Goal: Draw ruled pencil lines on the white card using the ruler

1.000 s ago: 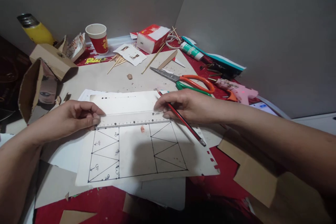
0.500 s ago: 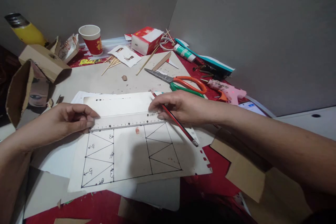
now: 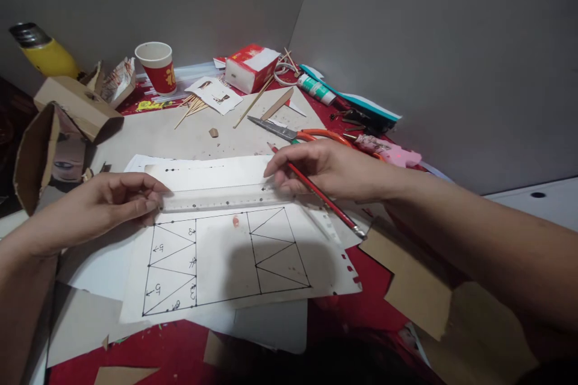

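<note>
A white sheet (image 3: 221, 252) with ruled black lines and triangles lies in front of me. Across its upper part rests a clear ruler (image 3: 217, 197). My left hand (image 3: 103, 207) pinches the ruler's left end, fingers closed on it. My right hand (image 3: 329, 169) presses its fingertips on the ruler's right end and also grips a red pencil (image 3: 318, 191), whose tip points down to the right, off the sheet.
Orange and green scissors (image 3: 311, 134), a pink glue gun (image 3: 392, 152), a red paper cup (image 3: 158, 66), a red and white box (image 3: 250, 67), wooden sticks (image 3: 255, 99), a yellow bottle (image 3: 43, 51) and cardboard boxes (image 3: 67, 114) lie behind. Cardboard scraps (image 3: 415, 289) sit at right.
Both hands have slid the ruler a little farther up the sheet. The right hand now covers more of the scissors, and the pencil tip swung outward to the right.
</note>
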A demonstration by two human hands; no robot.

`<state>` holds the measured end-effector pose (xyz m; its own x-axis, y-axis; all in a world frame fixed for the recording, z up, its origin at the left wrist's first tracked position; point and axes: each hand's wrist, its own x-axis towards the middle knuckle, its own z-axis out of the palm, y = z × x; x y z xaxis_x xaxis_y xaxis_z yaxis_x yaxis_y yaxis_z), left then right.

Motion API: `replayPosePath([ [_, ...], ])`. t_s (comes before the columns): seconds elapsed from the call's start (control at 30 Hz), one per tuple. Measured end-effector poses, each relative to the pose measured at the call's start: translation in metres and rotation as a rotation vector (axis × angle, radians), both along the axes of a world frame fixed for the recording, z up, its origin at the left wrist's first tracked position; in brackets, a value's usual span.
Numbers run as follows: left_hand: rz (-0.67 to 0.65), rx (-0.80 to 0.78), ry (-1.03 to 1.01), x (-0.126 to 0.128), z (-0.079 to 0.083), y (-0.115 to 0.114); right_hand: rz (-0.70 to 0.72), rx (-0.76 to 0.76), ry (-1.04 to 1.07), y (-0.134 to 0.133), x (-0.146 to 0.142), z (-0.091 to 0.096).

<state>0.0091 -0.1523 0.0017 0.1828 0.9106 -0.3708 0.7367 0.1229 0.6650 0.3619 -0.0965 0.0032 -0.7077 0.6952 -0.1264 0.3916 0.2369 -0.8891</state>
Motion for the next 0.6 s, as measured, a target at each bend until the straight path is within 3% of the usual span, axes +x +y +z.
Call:
replayPosePath([
  [0.1, 0.004, 0.0, -0.06, 0.003, 0.009, -0.001, -0.111, 0.003, 0.048, -0.003, 0.013, 0.012],
  [0.2, 0.027, 0.149, 0.0, 0.011, 0.018, -0.006, -0.285, 0.003, 0.111, -0.012, 0.027, 0.027],
  [0.3, -0.111, 0.247, 0.089, 0.021, 0.019, -0.013, -0.47, 0.014, 0.188, -0.024, 0.042, 0.035],
  [0.47, -0.448, 0.24, 0.221, 0.04, 0.005, -0.023, -0.636, 0.019, 0.351, -0.038, 0.066, 0.02],
  [0.6, -0.493, 0.262, 0.464, 0.046, -0.01, -0.023, -0.709, 0.016, 0.447, -0.047, 0.073, 0.008],
])
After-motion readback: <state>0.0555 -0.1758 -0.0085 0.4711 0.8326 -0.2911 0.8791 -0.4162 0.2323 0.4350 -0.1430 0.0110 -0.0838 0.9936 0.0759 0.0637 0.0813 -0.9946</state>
